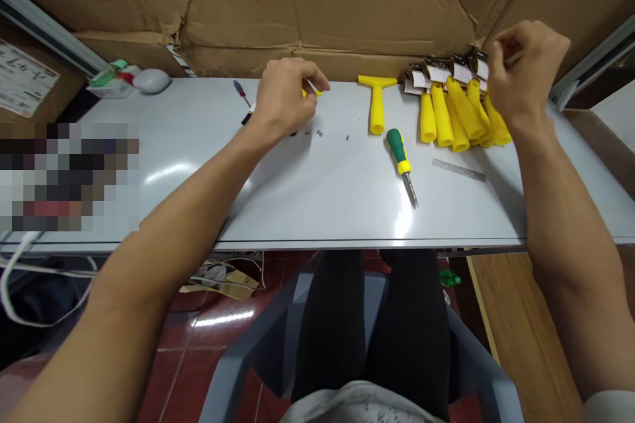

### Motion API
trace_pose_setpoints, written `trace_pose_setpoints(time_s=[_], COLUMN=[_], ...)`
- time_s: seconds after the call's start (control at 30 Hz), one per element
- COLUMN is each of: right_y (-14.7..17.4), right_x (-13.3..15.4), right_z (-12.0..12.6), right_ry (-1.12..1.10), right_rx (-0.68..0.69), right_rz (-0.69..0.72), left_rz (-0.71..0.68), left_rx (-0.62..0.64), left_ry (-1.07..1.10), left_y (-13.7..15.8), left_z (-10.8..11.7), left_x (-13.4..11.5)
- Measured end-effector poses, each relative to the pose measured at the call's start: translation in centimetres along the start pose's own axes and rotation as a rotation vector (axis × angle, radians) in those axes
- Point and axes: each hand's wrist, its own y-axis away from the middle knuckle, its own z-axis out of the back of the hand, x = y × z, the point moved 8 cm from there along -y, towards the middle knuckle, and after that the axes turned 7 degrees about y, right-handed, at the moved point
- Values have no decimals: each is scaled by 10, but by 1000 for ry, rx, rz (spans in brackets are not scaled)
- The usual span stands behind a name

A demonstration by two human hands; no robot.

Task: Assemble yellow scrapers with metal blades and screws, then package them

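My left hand is over the table left of centre, thumb and forefinger apart with nothing visible between them. Behind its fingers shows part of a yellow piece, mostly hidden. Small dark screws lie just right of the hand, with another one farther right. My right hand is raised beside the pile of yellow handles, its fingers curled in with the thumb close to them; whatever they hold, if anything, is hidden. A yellow T-shaped scraper handle lies between the hands. Nearer me rests a green-and-yellow screwdriver.
A thin metal blade lies right of the screwdriver. Pieces with dark clips and white labels sit behind the handles. A small screwdriver, a white mouse and a clear box are at left. Cardboard walls the back.
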Motion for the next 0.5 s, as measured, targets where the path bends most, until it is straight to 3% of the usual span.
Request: trace_pose_setpoints(time_s=[0.17, 0.27, 0.37, 0.5], right_y=[60, 99, 110, 102], right_x=[91, 123, 129, 122], right_z=[-21, -36, -39, -37], right_ry=[-86, -119, -130, -101], right_rx=[126, 254, 293, 288], right_rz=[495, 714, 783, 786], left_rz=[9, 90, 125, 14], left_rx=[19, 54, 87, 145], left_ry=[-298, -446, -555, -450], left_y=[-12, -13, -14, -19], left_z=[21, 21, 19, 13], left_x=[32, 46, 55, 68])
